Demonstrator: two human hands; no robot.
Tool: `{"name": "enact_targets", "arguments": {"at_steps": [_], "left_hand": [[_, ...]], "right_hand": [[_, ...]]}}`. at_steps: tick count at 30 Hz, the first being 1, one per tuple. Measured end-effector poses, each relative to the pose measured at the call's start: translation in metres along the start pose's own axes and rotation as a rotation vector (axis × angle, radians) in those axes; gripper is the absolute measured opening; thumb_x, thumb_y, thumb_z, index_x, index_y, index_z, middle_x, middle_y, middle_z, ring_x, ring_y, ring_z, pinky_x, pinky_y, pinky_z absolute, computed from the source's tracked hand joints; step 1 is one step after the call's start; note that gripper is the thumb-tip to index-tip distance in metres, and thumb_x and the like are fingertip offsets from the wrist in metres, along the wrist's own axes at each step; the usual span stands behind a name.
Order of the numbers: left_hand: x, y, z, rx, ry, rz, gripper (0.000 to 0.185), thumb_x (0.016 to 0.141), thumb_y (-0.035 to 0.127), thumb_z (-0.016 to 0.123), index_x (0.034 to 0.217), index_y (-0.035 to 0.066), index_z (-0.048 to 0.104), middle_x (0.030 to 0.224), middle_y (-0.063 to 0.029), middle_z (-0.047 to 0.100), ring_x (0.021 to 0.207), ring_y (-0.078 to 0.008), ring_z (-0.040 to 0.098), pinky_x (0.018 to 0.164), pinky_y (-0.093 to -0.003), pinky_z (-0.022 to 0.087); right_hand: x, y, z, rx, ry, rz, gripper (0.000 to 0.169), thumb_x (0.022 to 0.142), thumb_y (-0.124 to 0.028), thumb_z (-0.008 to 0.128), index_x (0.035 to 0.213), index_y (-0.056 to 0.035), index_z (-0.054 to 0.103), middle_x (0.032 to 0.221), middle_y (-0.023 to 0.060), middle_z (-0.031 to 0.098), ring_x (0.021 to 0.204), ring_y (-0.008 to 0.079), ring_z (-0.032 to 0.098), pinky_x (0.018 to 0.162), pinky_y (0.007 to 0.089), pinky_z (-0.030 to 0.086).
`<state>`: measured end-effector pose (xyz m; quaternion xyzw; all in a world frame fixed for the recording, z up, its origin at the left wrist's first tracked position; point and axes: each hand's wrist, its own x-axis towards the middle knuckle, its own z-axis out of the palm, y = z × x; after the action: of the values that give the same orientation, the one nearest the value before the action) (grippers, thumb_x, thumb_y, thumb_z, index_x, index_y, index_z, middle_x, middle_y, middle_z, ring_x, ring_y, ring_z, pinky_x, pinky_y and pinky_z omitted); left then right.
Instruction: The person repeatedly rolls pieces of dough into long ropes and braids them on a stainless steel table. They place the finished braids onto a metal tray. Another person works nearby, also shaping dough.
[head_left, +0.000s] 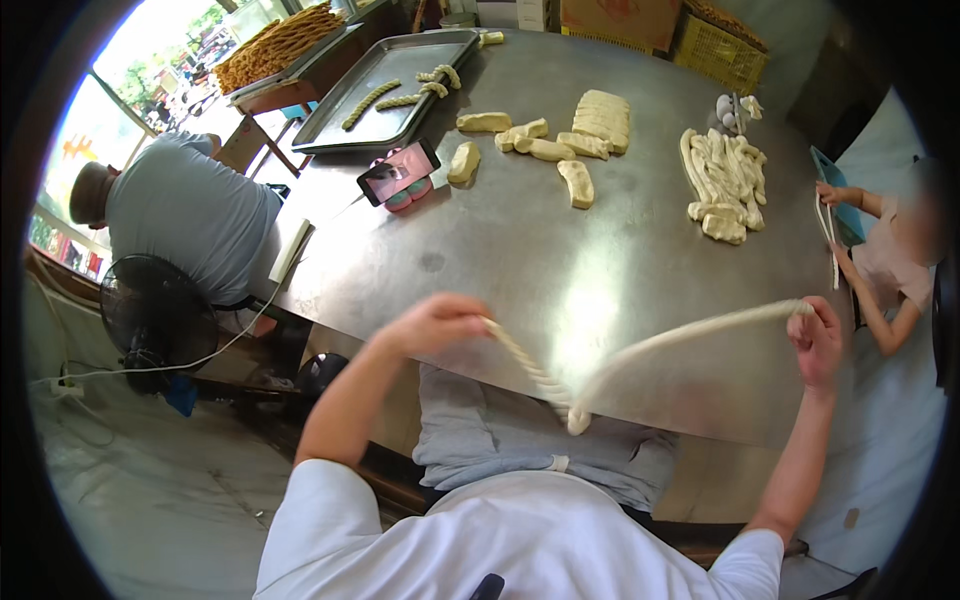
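Note:
One long strand of dough hangs between my hands at the near edge of the metal table. My left hand pinches the end of its twisted part, and my right hand grips the far end of its smoother, blurred part. The two parts meet low in a bend with a small knob. Beyond my hands lie several short dough pieces, a ridged dough block and, to the right, a pile of dough strips.
A metal tray holds twisted dough. A phone leans on a stand beside it. At left are a seated person, a fan and stacked brown twists. Another person at right holds a thin strand. Yellow crates stand behind.

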<state>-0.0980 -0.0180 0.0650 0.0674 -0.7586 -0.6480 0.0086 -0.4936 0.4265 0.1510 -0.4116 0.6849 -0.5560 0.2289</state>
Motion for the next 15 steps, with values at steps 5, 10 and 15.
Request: {"name": "enact_targets", "arguments": {"at_steps": [5,10,15], "left_hand": [[-0.018,-0.034,-0.08,0.902,0.593,-0.238,0.02,0.094,0.026,0.072,0.101,0.009,0.078,0.089,-0.01,0.073,0.077,-0.0226,0.068,0.071,-0.0358,0.053],[0.005,-0.069,-0.07,1.34,0.713,0.347,0.028,0.092,0.023,0.071,0.115,0.007,0.073,0.11,-0.0099,0.072,0.097,-0.0289,0.067,0.089,-0.0434,0.052],[-0.023,-0.074,-0.075,1.048,0.753,-0.139,0.037,0.095,0.024,0.067,0.127,0.006,0.068,0.119,-0.0191,0.069,0.107,-0.0382,0.064,0.095,-0.0452,0.049]], "right_hand": [[-0.06,0.172,-0.132,-0.966,0.416,0.235,0.023,0.101,-0.02,0.063,0.095,0.0023,0.064,0.072,0.023,0.051,0.066,0.0204,0.051,0.067,0.0352,0.047],[-0.055,0.102,0.078,-1.071,0.11,0.23,0.038,0.104,-0.023,0.05,0.133,0.0014,0.058,0.136,0.0257,0.058,0.123,0.0353,0.057,0.106,0.0439,0.044],[-0.035,0.115,0.097,-1.255,0.105,0.288,0.058,0.106,-0.027,0.044,0.156,0.002,0.035,0.162,0.0223,0.035,0.151,0.0361,0.033,0.125,0.0576,0.016]]}}
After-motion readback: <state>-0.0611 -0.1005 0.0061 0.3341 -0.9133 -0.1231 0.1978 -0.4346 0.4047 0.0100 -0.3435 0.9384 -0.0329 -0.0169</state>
